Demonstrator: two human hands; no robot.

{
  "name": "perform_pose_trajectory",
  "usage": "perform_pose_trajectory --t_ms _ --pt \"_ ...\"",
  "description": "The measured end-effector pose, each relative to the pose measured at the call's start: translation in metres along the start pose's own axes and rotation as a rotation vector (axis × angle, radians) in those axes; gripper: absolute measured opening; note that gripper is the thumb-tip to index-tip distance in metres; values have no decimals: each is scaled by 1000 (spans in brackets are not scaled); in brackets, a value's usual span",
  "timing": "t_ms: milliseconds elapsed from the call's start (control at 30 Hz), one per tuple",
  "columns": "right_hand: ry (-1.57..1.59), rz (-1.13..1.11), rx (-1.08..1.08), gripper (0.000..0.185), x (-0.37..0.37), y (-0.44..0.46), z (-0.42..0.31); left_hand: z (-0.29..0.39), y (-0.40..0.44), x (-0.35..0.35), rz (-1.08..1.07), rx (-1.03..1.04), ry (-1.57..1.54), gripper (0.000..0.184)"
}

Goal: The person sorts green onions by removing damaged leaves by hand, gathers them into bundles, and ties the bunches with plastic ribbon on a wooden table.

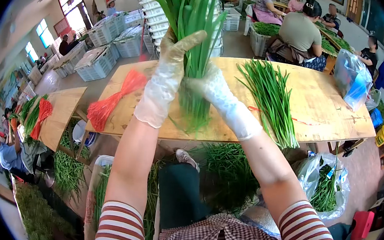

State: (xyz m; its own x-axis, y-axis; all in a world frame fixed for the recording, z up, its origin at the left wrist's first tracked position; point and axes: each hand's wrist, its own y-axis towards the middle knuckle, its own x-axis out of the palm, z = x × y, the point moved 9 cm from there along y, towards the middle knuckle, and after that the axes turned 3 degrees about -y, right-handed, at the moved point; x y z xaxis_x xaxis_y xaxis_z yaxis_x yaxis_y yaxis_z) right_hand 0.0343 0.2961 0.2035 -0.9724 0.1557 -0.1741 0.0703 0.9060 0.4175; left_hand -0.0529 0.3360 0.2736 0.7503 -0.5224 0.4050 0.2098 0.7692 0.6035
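Note:
In a gloved grip, my left hand (pixel 175 53) is closed round an upright bunch of garlic chives (pixel 196 23), held above the table. My right hand (pixel 209 82), also gloved, is against the lower part of the bunch; motion smears its fingers and the stalk ends below. Right of the hands, a pile of garlic chives (pixel 270 100) lies on the wooden table (pixel 328 100), with a red tie (pixel 254 109) beside it. On the table's left side lies a bundle of red plastic ties (pixel 117 99), pinched narrow in the middle.
A plastic bag (pixel 352 77) stands at the table's right end. Loose greens (pixel 226 169) lie below the near edge, and an open bag of greens (pixel 326 188) is at lower right. White crates (pixel 96 62) stand behind left. Several people work at other tables.

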Motion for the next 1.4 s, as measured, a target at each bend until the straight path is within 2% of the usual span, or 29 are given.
perform_pose_trajectory --t_ms 33,167,233,267,300,333,367,400,467,567,600,633,667,733,767,800,833,900,933,967,1000,1033,1133,1167,1200,1233,1267,1333,1400 --pt "-5 33 -20 57 -4 0 1 -5 -4 -1 1 -98 -22 66" --pt "-116 120 -5 43 -21 -3 -11 22 -13 5 -328 -78 -138 77" --pt "-202 93 93 42 -31 -31 -48 24 -40 8 -151 -168 -110 69" --pt "-402 56 56 43 -24 -44 -50 23 -55 7 -65 -212 -95 65" --pt "-601 18 19 45 -15 -56 -50 16 -68 9 -133 -241 -44 50" --pt "-800 -26 -14 46 -4 -68 -52 11 -78 2 12 -272 16 48" --pt "-787 -167 186 58 5 -84 -36 3 -93 -2 164 -310 78 45" --pt "-668 -153 66 61 5 -100 -41 -2 -112 -11 321 -352 141 42" --pt "-427 -111 -177 67 -18 -140 -53 6 -132 -15 313 -304 -115 48" --pt "187 95 -86 69 -85 -201 -22 77 -169 4 275 -90 -440 53" --pt "375 56 72 67 -90 -220 22 92 -182 3 295 20 -515 55" --pt "562 46 237 66 -96 -242 66 90 -192 -28 389 106 -348 37" --pt "740 -98 584 67 -79 -275 101 81 -202 -26 434 69 -384 29" --pt "706 -76 334 67 -82 -285 35 62 -220 -17 510 4 -465 14" --pt "692 -60 212 68 -84 -292 2 80 -226 1 326 173 -445 10" --pt "588 -11 297 64 -94 -302 5 64 -242 -4 402 54 -175 10" --pt "354 -147 348 55 -90 -297 4 48 -258 -9 452 -80 90 11" --pt "131 -252 270 43 -92 -319 92 -14 -282 -32 714 -534 -72 21" --pt "640 -103 672 39 -84 -332 114 -20 -268 -27 614 -436 -122 22" --pt "681 -16 540 43 -87 -333 116 -27 -263 -29 520 -345 -170 23" --pt "779 -1 590 44 -84 -339 135 -26 -273 -31 455 -291 -197 24" --pt "883 18 652 46 -82 -346 159 -45 -294 -53 779 -573 -177 20" --pt "1150 23 716 46 -79 -348 172 -64 -302 -78 921 -463 -87 24" --pt "1113 39 643 42 -84 -344 168 -83 -301 -107 818 -400 -290 34" --pt "1077 57 578 38 -89 -342 165 -83 -305 -106 819 -386 -306 35" --pt "879 130 685 27 -100 -347 180 -85 -304 -105 812 -369 -327 37" --pt "880 275 715 21 -109 -348 184 -87 -302 -104 804 -352 -352 38" --pt "838 371 695 21 -130 -349 200 -86 -302 -106 799 -308 -296 34" --pt "545 537 581 17 -158 -351 194 -83 -301 -105 784 -306 -276 34"
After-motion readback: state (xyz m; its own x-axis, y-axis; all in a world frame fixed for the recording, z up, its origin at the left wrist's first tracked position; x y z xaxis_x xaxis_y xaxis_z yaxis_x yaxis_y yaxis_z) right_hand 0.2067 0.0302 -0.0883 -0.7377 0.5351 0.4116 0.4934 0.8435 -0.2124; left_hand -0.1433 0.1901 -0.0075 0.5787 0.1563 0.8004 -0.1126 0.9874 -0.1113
